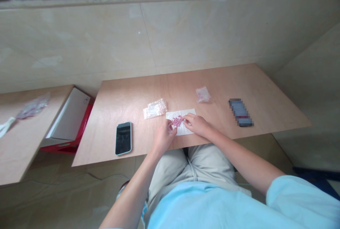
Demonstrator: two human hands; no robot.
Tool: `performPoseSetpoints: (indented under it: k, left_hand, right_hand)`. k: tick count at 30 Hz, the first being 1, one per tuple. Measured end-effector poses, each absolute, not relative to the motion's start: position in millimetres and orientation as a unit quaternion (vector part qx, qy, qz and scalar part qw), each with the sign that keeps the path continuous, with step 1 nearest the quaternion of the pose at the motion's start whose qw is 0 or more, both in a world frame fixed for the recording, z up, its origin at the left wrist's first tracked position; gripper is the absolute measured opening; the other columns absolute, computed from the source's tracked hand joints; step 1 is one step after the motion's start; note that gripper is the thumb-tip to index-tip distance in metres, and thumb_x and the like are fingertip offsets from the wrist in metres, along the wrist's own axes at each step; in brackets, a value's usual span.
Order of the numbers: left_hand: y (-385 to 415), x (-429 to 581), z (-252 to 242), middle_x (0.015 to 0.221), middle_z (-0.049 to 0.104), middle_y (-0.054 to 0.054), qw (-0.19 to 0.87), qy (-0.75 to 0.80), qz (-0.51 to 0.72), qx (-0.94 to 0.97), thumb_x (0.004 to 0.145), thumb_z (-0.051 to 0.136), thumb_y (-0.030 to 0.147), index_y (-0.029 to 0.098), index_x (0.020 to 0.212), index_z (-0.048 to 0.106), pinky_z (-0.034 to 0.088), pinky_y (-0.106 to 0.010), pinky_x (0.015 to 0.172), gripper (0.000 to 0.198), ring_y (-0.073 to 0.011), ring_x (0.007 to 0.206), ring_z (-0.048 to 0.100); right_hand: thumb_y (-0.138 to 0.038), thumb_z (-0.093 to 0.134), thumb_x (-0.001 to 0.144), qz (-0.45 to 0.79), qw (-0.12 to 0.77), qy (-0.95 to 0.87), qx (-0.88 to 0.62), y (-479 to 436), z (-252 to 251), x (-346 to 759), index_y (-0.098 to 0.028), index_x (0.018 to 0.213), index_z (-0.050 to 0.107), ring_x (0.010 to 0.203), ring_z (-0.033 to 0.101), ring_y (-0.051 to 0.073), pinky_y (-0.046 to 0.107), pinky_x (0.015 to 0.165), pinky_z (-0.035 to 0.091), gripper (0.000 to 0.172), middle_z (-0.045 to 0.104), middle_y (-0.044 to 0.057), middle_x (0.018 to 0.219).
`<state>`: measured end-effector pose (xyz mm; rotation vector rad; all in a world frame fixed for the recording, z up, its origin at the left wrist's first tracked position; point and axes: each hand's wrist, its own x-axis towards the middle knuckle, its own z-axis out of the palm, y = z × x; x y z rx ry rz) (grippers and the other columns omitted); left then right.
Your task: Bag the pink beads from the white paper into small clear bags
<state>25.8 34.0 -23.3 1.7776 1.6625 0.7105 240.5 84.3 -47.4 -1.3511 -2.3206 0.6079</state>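
On the wooden table [217,80] lies a white paper tissue [186,113] with a small heap of pink beads [177,120] on it. My left hand [165,138] is closed in a pinch on a small clear plastic bag [170,127] at the left edge of the heap. My right hand [196,123] rests on the tissue just right of the beads, its fingertips pinched together at the heap; whatever they hold is too small to see.
A pile of clear empty bags [155,109] lies left of the tissue, and one bag with pink beads [203,94] behind it. A phone [123,138] lies near the front edge, a blurred dark object [241,112] at right. A second table [23,129] and a red-and-white box [69,119] stand left.
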Motion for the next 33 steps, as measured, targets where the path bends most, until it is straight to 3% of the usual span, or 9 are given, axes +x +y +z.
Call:
performPoseSetpoints:
  k: [7, 13, 23, 26, 30, 33]
  left_hand:
    - [33.2, 26.3, -23.1, 0.088, 0.068, -0.002, 0.293, 0.631, 0.251, 0.673, 0.087, 0.061, 0.030, 0.021, 0.106, 0.057, 0.045, -0.030, 0.071, 0.022, -0.0196, 0.080, 0.064]
    - [33.3, 26.2, -20.4, 0.093, 0.070, -0.004, 0.291, 0.633, 0.232, 0.679, 0.087, 0.061, 0.031, 0.021, 0.107, 0.058, 0.046, -0.030, 0.071, 0.023, -0.0204, 0.082, 0.065]
    - [33.2, 26.2, -22.7, 0.092, 0.069, -0.004, 0.285, 0.634, 0.237, 0.679, 0.087, 0.061, 0.031, 0.021, 0.109, 0.058, 0.046, -0.030, 0.072, 0.024, -0.0206, 0.082, 0.066]
    - [33.2, 26.2, -23.0, 0.092, 0.069, -0.004, 0.285, 0.633, 0.236, 0.680, 0.087, 0.060, 0.031, 0.021, 0.110, 0.058, 0.046, -0.030, 0.071, 0.025, -0.0206, 0.082, 0.066]
    - [31.8, 27.4, -25.1, 0.092, 0.070, -0.004, 0.280, 0.634, 0.234, 0.681, 0.088, 0.061, 0.032, 0.021, 0.111, 0.058, 0.045, -0.030, 0.070, 0.026, -0.0205, 0.081, 0.066]
    - [30.4, 29.5, -26.6, 0.090, 0.069, -0.003, 0.281, 0.631, 0.234, 0.685, 0.088, 0.061, 0.033, 0.022, 0.110, 0.058, 0.045, -0.030, 0.069, 0.025, -0.0202, 0.079, 0.065]
  right_hand:
    - [-0.025, 0.065, 0.091, 0.206, 0.189, -0.822, -0.496, 86.9, -49.9, 243.7, -0.019, 0.097, 0.067, 0.083, 0.064, 0.017, 0.025, 0.076, 0.045, 0.008, 0.069, 0.004, 0.095]
    - [-0.027, 0.066, 0.091, 0.202, 0.185, -0.823, -0.498, 86.5, -49.0, 242.6, -0.021, 0.103, 0.068, 0.083, 0.064, 0.017, 0.026, 0.075, 0.043, 0.014, 0.069, 0.004, 0.099]
    - [-0.026, 0.068, 0.088, 0.214, 0.155, -0.829, -0.493, 87.1, -43.5, 247.3, -0.019, 0.084, 0.069, 0.077, 0.063, 0.017, 0.025, 0.070, 0.042, 0.008, 0.069, 0.004, 0.088]
    - [-0.027, 0.067, 0.088, 0.271, 0.210, -0.799, -0.494, 89.8, -43.2, 246.3, -0.019, 0.082, 0.069, 0.073, 0.062, 0.016, 0.025, 0.068, 0.044, 0.010, 0.070, 0.003, 0.081]
    - [-0.040, 0.061, 0.092, 0.390, 0.343, -0.696, -0.496, 88.1, -37.2, 232.7, -0.019, 0.085, 0.069, 0.069, 0.062, 0.016, 0.026, 0.064, 0.047, 0.024, 0.070, 0.002, 0.078]
    - [-0.042, 0.059, 0.094, 0.448, 0.369, -0.673, -0.459, 79.1, -27.1, 218.0, -0.019, 0.093, 0.071, 0.072, 0.064, 0.016, 0.026, 0.065, 0.049, 0.026, 0.072, 0.002, 0.084]
